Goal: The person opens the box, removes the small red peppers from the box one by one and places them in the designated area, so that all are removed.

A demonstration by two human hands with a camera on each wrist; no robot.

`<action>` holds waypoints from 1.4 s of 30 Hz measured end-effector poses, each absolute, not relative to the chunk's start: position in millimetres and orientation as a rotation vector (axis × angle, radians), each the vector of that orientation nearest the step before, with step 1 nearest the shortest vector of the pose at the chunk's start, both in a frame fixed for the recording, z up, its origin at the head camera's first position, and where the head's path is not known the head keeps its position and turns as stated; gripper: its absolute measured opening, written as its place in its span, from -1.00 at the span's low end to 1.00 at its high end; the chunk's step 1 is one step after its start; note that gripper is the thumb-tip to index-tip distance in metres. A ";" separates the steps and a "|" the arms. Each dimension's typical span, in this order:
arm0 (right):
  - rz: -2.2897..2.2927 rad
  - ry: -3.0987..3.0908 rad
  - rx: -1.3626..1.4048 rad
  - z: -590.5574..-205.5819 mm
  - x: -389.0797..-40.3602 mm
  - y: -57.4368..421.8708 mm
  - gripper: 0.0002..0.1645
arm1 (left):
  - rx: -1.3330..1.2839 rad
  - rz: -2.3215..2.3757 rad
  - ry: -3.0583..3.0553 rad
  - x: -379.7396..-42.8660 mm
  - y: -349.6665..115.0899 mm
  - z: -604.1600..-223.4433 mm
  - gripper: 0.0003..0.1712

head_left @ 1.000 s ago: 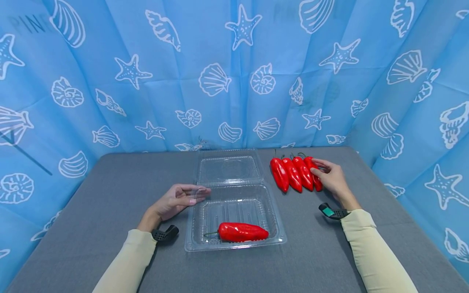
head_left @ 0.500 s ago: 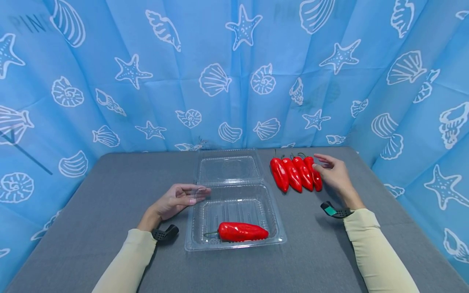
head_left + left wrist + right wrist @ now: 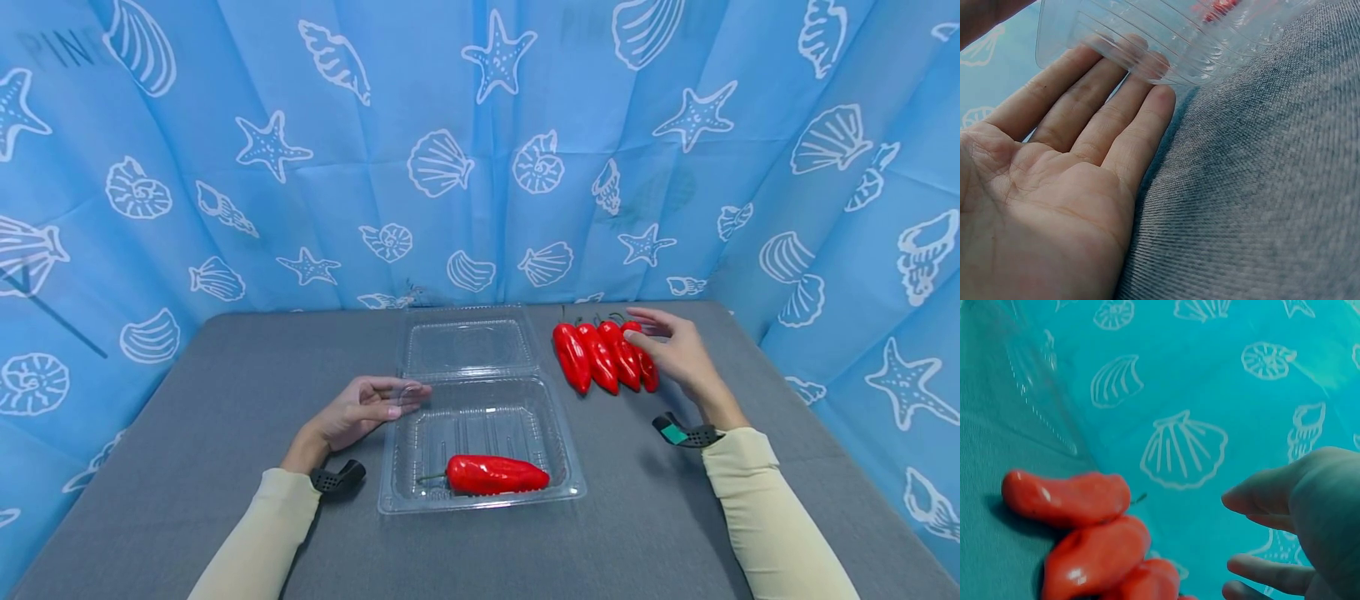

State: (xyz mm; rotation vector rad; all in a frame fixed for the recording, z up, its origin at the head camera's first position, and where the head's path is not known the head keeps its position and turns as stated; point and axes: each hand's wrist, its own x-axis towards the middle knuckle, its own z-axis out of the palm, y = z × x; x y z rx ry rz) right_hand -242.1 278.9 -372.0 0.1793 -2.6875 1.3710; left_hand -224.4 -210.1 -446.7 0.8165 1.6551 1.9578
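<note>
Several red peppers (image 3: 598,358) lie side by side on the grey cloth at the back right, stems pointing away. My right hand (image 3: 681,350) hovers over the rightmost pepper (image 3: 649,377) and partly hides it. Thumb and fingers stand apart, and the right wrist view shows nothing between them. A clear plastic clamshell box (image 3: 573,462) sits in the middle, its lid (image 3: 468,343) laid back. Inside, near the front wall, rests one red pepper (image 3: 497,475) with a green stem. My left hand (image 3: 363,410) has its fingers extended, fingertips at the box's left wall (image 3: 1141,25).
A blue curtain (image 3: 442,225) printed with white shells and starfish hangs behind the table (image 3: 300,350) and along its sides. Black bands (image 3: 339,479) are strapped to both wrists. Grey cloth shows between the box and the pepper row.
My right hand first touched the rightmost pepper, drew slightly away to the right, then came back left over it. The left hand, box and pepper inside stay put.
</note>
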 end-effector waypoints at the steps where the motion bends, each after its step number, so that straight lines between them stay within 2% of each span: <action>1: 1.374 -2.696 0.191 -370.5 -241.6 277.1 -0.37 | 0.817 1.957 1.656 -224.4 -210.1 -446.7 -0.45; 16: 1.447 -2.775 0.430 -350.8 -228.9 243.8 -0.32 | 0.811 1.956 1.658 -224.4 -209.8 -445.9 -0.45; 42: 1.573 -2.699 1.025 -356.5 -207.3 189.8 -0.30 | 0.810 1.958 1.658 -224.4 -209.6 -447.7 -0.44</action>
